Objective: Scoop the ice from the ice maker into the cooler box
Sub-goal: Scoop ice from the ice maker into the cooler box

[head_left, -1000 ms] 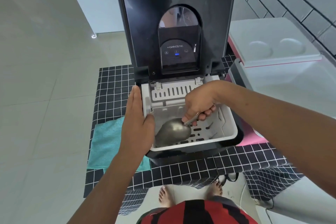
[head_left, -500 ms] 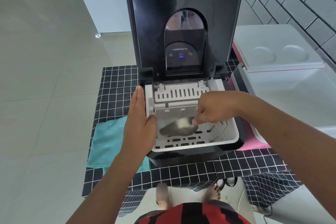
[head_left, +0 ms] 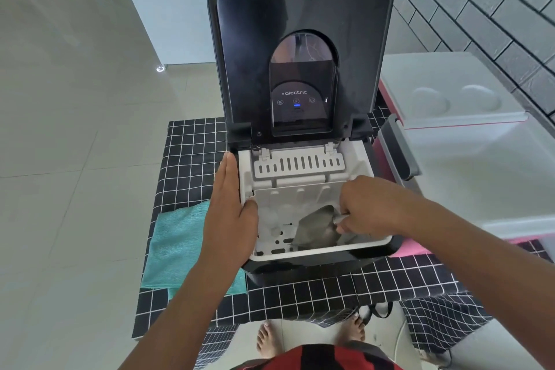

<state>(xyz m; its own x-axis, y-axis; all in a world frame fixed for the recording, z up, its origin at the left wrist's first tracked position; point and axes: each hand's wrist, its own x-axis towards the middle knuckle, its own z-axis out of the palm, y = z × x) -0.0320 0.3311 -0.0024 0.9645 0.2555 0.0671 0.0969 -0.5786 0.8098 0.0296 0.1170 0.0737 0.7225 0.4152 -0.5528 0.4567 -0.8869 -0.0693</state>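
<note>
The black ice maker (head_left: 300, 267) stands in the middle with its lid (head_left: 300, 24) up. Its white slotted basket (head_left: 303, 192) shows a few pale ice pieces (head_left: 274, 221) at the left of the floor. My right hand (head_left: 369, 207) is closed on the handle of a metal scoop (head_left: 316, 230), whose bowl lies low in the basket, right of the ice. My left hand (head_left: 231, 213) grips the maker's left wall, thumb over the basket rim. The white cooler box (head_left: 480, 177) sits open at the right, its lid (head_left: 450, 90) behind it.
A black checked cloth (head_left: 192, 153) covers the low table. A teal towel (head_left: 177, 246) lies at the ice maker's left. A pink mat (head_left: 411, 249) shows under the cooler. My bare feet (head_left: 267, 339) stand on the tiled floor below the table edge.
The scoop has swung from the basket's left side to its right front, uncovering the ice. My right hand dropped lower into the basket. My left hand kept its hold.
</note>
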